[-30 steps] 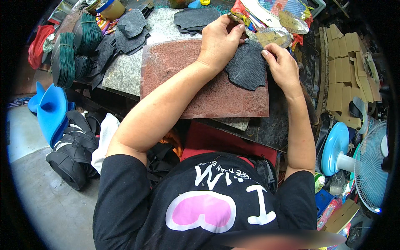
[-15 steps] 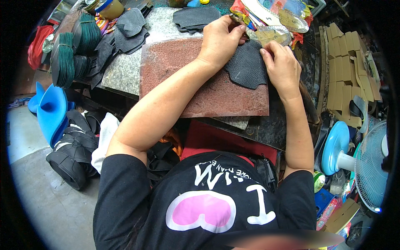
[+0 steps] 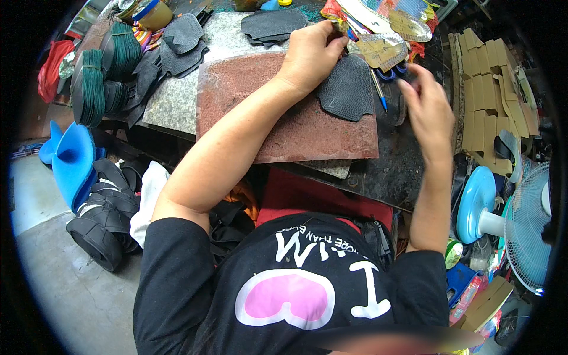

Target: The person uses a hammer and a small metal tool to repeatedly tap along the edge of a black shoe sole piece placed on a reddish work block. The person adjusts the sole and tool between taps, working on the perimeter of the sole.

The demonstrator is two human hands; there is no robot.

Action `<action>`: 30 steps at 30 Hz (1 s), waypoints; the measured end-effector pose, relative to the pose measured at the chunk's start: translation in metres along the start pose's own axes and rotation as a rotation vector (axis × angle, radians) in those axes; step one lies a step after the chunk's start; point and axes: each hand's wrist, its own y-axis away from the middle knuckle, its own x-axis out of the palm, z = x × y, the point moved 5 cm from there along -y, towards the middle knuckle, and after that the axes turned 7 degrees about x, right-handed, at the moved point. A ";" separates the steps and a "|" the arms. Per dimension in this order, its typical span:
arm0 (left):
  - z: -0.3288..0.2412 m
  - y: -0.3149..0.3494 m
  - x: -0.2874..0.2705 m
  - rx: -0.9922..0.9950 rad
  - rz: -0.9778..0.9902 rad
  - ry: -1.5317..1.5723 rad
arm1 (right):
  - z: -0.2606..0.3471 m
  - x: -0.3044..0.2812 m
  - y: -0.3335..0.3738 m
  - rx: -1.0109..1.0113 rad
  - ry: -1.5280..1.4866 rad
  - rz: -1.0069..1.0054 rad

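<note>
Nearest lies the reddish-brown board [image 3: 260,124]; the right hand [image 3: 429,109] is loosely open beside blue-handled scissors [image 3: 387,76]; black pebbled leather [image 3: 346,92] covers the board's far right part, a blue-ended pen [image 3: 379,90] alongside; the left hand [image 3: 309,58] pinches a small dark object [image 3: 335,25], mostly hidden; translucent template [image 3: 378,52] beyond.

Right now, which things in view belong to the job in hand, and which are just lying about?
Likely in the job:
black leather piece, at the left hand
red-brown board beneath it
blue handles near the right hand

Apparently just lying about:
blue fan
cardboard boxes
</note>
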 end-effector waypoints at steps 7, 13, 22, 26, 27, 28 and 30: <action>-0.023 -0.005 0.005 0.300 0.020 -0.188 | -0.097 -0.003 0.046 0.052 0.165 0.097; -0.030 -0.008 0.009 0.394 0.048 -0.219 | -0.050 -0.065 0.028 0.248 -0.907 -0.128; -0.035 -0.011 0.012 0.413 0.050 -0.292 | 0.009 -0.037 0.018 0.145 -0.398 0.024; -0.023 -0.004 0.008 0.331 -0.001 -0.210 | -0.007 -0.018 0.032 0.149 -0.480 0.076; -0.020 -0.003 0.007 0.302 -0.013 -0.208 | -0.005 -0.016 0.035 0.133 -0.375 0.085; -0.017 -0.003 0.006 0.280 -0.030 -0.207 | 0.000 -0.012 0.038 0.087 -0.271 0.106; -0.008 -0.001 0.005 0.143 -0.030 -0.124 | 0.006 -0.004 0.043 0.082 -0.182 0.120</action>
